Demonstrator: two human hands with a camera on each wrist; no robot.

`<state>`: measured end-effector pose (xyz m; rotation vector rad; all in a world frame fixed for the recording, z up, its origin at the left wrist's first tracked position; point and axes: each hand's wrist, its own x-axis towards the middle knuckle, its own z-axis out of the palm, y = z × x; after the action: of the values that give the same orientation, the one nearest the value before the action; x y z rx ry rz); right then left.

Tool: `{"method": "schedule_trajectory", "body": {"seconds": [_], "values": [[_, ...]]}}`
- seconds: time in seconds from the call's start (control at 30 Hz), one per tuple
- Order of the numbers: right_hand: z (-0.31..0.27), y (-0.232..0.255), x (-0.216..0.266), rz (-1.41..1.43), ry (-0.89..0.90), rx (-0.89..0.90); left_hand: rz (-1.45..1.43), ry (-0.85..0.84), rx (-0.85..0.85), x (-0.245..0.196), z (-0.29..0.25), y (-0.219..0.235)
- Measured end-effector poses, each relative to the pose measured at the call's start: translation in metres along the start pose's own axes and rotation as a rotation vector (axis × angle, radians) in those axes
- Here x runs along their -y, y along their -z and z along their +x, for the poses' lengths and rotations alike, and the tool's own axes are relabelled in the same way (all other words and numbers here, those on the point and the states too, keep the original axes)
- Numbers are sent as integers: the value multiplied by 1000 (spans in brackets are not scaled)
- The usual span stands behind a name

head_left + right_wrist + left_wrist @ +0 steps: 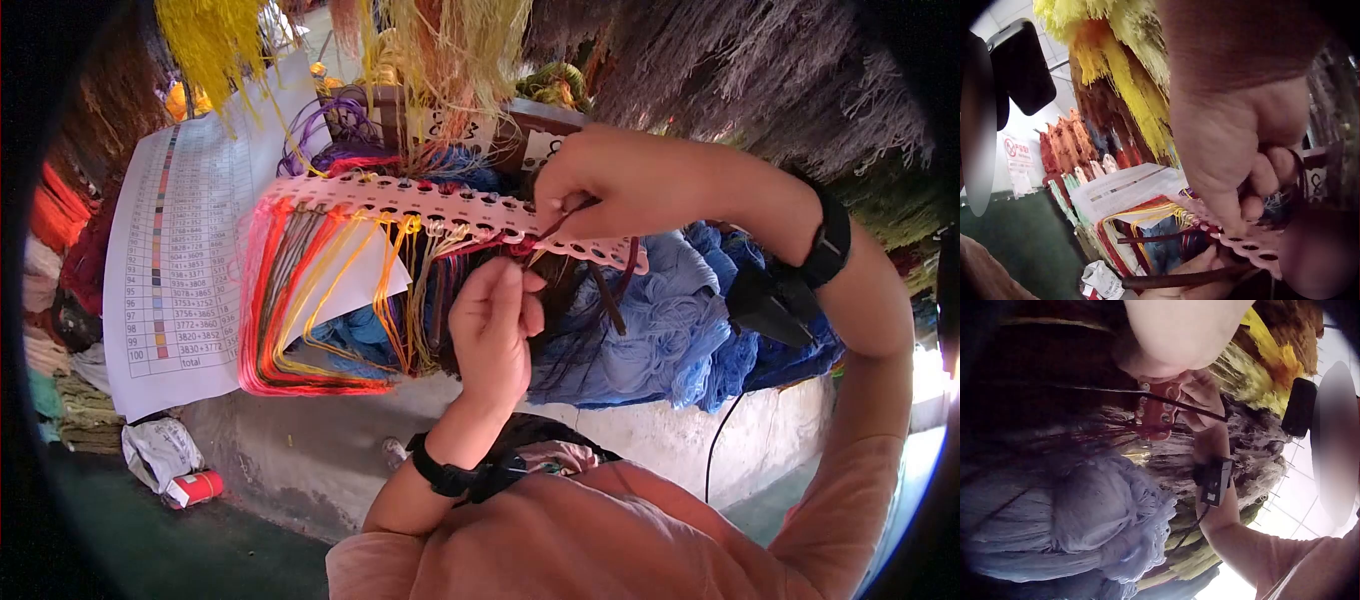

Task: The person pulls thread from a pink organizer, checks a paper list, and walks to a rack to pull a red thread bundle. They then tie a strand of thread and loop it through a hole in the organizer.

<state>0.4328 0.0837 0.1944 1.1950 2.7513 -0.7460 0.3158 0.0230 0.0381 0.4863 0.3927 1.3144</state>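
Hands [495, 325] [620, 185] close together at pink strip [385, 200], fingers curled on thread [572, 214].

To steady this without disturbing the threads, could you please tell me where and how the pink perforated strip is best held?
I would put the grip on the pink perforated strip at its far right end in the head view, coming from the right and pinching its faces. It looks thin and flat, with few strands there, whereas coloured threads crowd its left part.

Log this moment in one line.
right hand: pinches dark thread at pink card | left hand: fingers curled near card | printed chart: left of card
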Motion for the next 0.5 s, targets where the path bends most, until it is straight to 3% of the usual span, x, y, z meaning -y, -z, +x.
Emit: {"method": "schedule_trajectory", "body": {"seconds": [0.1,0.4,0.5], "values": [[-14,1,-1,224,-255,72,21,-58,-37,-4,-12,13],[-43,-11,3,529,-361,-53,-130,-71,249,-29,-31,-2],[-49,-14,3,524,-276,-95,-134,-92,320,-28,-29,-1]]}}
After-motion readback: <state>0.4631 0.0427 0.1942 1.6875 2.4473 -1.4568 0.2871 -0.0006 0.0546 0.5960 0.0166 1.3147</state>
